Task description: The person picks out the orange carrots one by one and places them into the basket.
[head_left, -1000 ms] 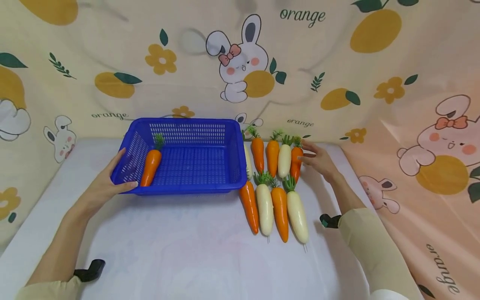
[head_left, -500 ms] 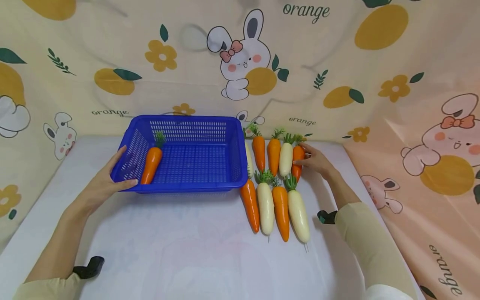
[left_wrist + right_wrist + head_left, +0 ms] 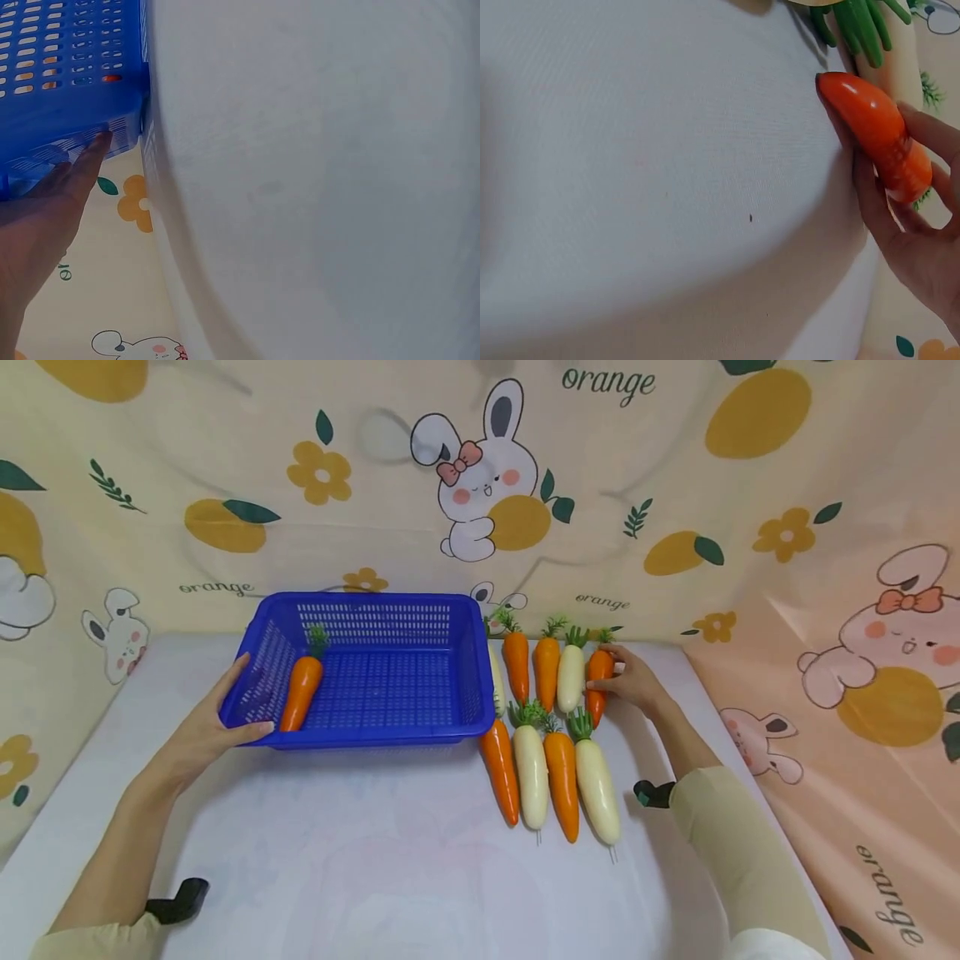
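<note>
In the head view my left hand (image 3: 187, 739) holds the left end of a blue perforated plastic basket (image 3: 382, 737), thumb at its front corner and fingers along the outer wall. One orange toy-like carrot (image 3: 302, 692) with a green top lies inside, at the left. At the right, my right hand (image 3: 633, 681) pinches another carrot (image 3: 598, 672), the rightmost of the back row; the right wrist view shows thumb and fingers on either side of this orange carrot (image 3: 874, 112). A white radish (image 3: 572, 678) lies just left of it.
Right of the basket, carrots and white radishes lie in two rows, among them a front carrot (image 3: 498, 768) and a front radish (image 3: 597, 789). Another radish (image 3: 495, 677) is partly hidden by the basket's right side. A printed cloth (image 3: 322, 552) hangs behind the white table (image 3: 375, 852).
My right hand has closed its fingers on the rightmost back carrot, which has tilted and shifted slightly. The left hand and basket have stayed in place.
</note>
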`<action>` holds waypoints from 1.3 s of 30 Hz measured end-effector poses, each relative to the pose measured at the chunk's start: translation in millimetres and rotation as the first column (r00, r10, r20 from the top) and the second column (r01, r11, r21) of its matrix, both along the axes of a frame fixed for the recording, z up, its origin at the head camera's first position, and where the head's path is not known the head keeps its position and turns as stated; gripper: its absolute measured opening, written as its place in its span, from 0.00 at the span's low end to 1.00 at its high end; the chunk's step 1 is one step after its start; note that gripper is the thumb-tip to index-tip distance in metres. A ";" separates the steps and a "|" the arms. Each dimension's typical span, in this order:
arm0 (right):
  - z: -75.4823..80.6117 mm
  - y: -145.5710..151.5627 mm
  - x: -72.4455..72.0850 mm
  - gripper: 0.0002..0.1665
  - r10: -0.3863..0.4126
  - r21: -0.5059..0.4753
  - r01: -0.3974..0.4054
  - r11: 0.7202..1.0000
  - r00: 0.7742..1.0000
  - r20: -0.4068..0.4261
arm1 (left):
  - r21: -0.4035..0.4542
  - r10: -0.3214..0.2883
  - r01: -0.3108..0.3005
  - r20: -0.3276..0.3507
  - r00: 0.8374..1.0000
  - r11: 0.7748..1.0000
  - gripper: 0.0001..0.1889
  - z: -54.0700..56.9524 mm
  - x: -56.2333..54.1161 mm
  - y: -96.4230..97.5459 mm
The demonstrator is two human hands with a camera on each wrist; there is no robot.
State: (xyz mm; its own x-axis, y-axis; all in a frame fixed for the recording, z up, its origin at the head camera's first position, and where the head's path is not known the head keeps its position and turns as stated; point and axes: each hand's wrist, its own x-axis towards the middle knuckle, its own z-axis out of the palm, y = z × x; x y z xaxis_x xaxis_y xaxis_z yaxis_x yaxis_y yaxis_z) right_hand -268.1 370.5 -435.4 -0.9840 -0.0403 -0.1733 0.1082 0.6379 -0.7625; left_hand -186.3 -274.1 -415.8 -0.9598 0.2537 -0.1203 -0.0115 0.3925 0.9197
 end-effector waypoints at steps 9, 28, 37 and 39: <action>30.4 -2.7 18.1 0.49 -0.052 -0.210 0.051 0.976 0.999 0.001 | -0.038 -0.016 0.015 -0.006 1.000 0.999 0.54 6.1 -5.6 3.3; 74.9 -47.5 15.6 0.48 0.054 -0.271 -0.077 0.960 0.994 -0.092 | 0.002 0.009 -0.009 0.022 1.000 1.000 0.52 7.6 -3.8 5.0; 89.9 -98.7 15.3 0.46 0.140 -0.311 -0.160 0.937 0.986 -0.086 | 0.016 0.006 -0.006 0.015 1.000 1.000 0.52 4.4 0.5 3.3; 90.6 -112.8 13.2 0.46 0.168 -0.330 -0.186 0.925 0.982 -0.081 | 0.015 0.007 -0.008 0.016 1.000 1.000 0.52 3.4 2.2 3.1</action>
State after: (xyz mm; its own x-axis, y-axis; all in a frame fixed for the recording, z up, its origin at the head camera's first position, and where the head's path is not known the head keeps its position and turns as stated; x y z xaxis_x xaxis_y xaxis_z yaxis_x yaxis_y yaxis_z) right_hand -254.9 257.7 -344.8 -0.9626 -0.2617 -0.0696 -0.0274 0.3495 -0.9365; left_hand -184.1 -271.0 -412.4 -0.9596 0.2484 -0.1320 -0.0292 0.3786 0.9251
